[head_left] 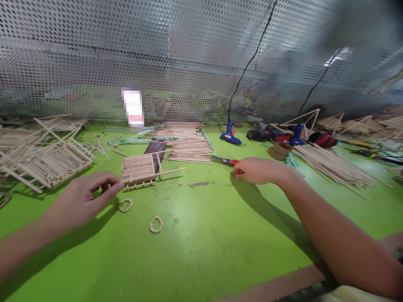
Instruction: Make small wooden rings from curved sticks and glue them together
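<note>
My left hand (pixel 91 197) pinches the near left corner of a small cart-like model of wooden sticks (pixel 138 168), which rests on the green table with long sticks reaching out to its right. My right hand (pixel 252 170) is closed around the red handle of a cutter knife (pixel 224 160), whose blade points left toward a pile of loose sticks (pixel 189 144). Below the model lie two small rings of short stick pieces, one ring (pixel 125 205) close to my left hand and another ring (pixel 155 225) further right. A dark brown object (pixel 155 150) sits behind the model.
More stick models (pixel 58 163) stand at the left. A blue glue gun (pixel 231 134) lies at the back, its cord rising along the perforated metal panel (pixel 195 63). At the right are a tape roll (pixel 279 150), another stick bundle (pixel 333 167) and tools with red grips (pixel 323 139).
</note>
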Motion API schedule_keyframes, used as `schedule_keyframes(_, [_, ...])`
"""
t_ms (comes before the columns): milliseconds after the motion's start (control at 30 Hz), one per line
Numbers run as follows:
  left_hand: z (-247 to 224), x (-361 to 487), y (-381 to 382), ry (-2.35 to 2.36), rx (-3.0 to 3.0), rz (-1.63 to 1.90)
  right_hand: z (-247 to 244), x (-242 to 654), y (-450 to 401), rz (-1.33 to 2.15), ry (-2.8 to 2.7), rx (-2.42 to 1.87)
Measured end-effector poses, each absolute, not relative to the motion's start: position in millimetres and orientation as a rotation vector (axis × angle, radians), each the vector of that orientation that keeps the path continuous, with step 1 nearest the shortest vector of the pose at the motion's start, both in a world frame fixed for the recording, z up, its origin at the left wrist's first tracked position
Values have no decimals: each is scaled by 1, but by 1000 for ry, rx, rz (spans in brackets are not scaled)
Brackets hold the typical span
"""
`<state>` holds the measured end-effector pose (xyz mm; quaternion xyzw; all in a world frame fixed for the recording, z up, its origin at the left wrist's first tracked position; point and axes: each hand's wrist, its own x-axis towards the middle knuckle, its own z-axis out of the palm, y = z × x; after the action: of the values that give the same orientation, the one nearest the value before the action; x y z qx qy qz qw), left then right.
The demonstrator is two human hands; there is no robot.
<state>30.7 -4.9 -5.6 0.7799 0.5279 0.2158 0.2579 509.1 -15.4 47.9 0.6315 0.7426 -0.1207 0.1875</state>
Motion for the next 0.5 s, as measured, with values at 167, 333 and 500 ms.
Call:
schedule_keyframes(167, [-2, 32, -5, 1449, 2128, 563, 52, 515, -15, -434, 2111, 1804])
schedule_keyframes(333, [-4, 30, -4, 1444, 2119, 554, 57, 510, -17, -446, 2169, 1847])
schedule_keyframes(500, [-10, 26, -3, 1431, 2115, 542, 53, 508, -11, -438, 2175, 1851])
